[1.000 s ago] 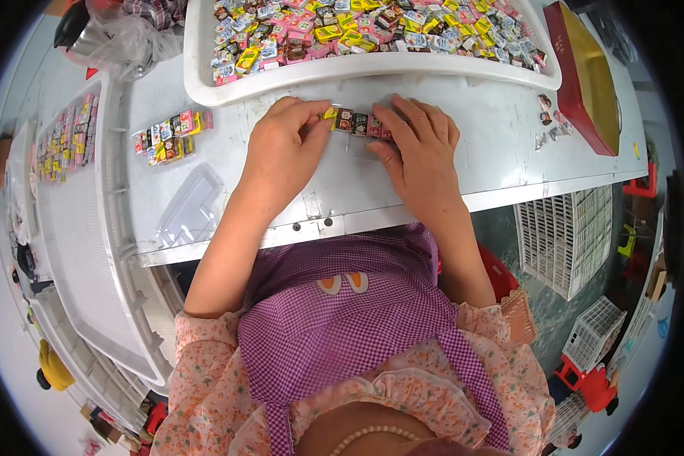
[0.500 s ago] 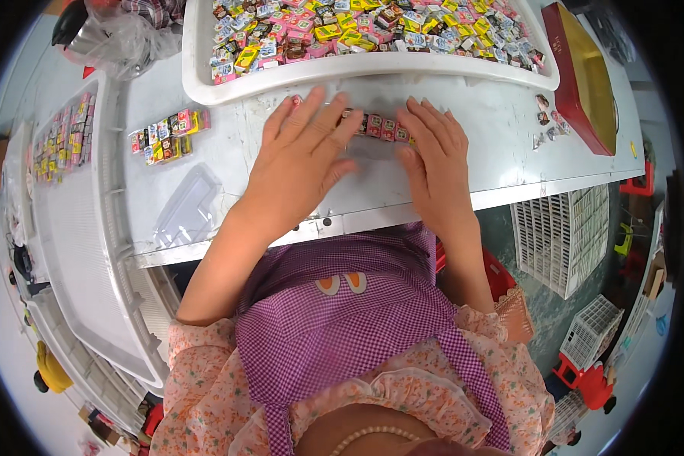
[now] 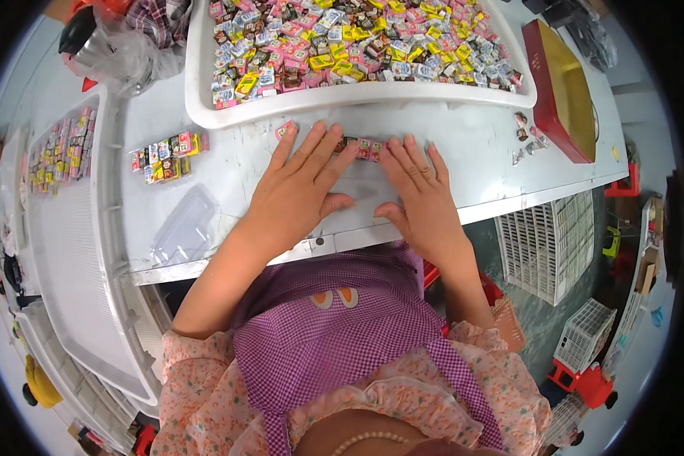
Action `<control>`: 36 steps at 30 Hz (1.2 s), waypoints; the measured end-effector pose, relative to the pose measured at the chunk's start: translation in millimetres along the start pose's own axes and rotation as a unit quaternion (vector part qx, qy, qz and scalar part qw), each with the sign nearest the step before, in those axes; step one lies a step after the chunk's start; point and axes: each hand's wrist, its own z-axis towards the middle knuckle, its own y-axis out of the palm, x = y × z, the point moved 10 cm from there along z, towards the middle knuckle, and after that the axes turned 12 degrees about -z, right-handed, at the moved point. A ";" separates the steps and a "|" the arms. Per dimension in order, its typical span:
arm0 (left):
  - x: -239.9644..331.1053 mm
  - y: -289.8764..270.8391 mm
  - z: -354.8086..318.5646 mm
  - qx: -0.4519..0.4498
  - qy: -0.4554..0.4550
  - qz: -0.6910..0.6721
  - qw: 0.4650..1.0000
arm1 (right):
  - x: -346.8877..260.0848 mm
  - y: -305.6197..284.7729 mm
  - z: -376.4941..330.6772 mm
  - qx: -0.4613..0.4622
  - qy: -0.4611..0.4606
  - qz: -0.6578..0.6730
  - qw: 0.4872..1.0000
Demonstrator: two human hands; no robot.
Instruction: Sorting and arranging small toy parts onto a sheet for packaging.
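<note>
A short row of small wrapped candies (image 3: 367,148), pink and dark, lies on the table between my hands. My left hand (image 3: 298,182) is palm down with its fingers spread, their tips over the left part of the row. From the other side my right hand (image 3: 424,190) reaches in, fingers stretched out, its fingertips at the row's right end. Both hands are open, and the fingers hide parts of the row. One loose pink candy (image 3: 285,129) rests just beyond the left hand's outer fingers.
A white tray (image 3: 357,94) heaped with mixed candies stands beyond my hands. To the left are stacked candy rows (image 3: 163,157), a clear plastic tray (image 3: 182,228) and a white mesh tray (image 3: 68,251) holding more rows. A red and gold box (image 3: 562,91) and several loose candies (image 3: 536,137) lie right.
My right hand has come closer to the left one, and less of the candy row shows between them. My right thumb now sticks out toward the left. The whole view has shifted slightly.
</note>
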 end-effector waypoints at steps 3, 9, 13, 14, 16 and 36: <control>2.9 -12.4 -2.6 0.019 -0.006 -0.023 1.000 | 20.6 -39.8 1.1 0.109 0.025 0.068 0.991; -31.8 -48.0 -16.8 0.126 -0.069 0.025 0.989 | 98.9 -91.6 58.4 0.240 0.081 -0.030 0.967; -45.5 -43.5 -11.2 0.131 -0.075 -0.010 0.988 | 123.3 -62.0 112.6 0.082 0.032 0.025 0.996; -47.3 -42.6 -11.4 0.134 -0.070 -0.029 0.988 | 124.4 -63.8 119.5 0.080 0.032 0.027 0.996; -49.1 -45.7 -9.8 0.148 -0.073 -0.047 0.985 | 132.5 -36.1 129.4 -0.069 0.077 0.098 0.990; -25.5 -55.4 -8.4 0.192 -0.065 -0.144 0.969 | 53.5 4.8 -0.7 0.105 0.256 0.441 0.854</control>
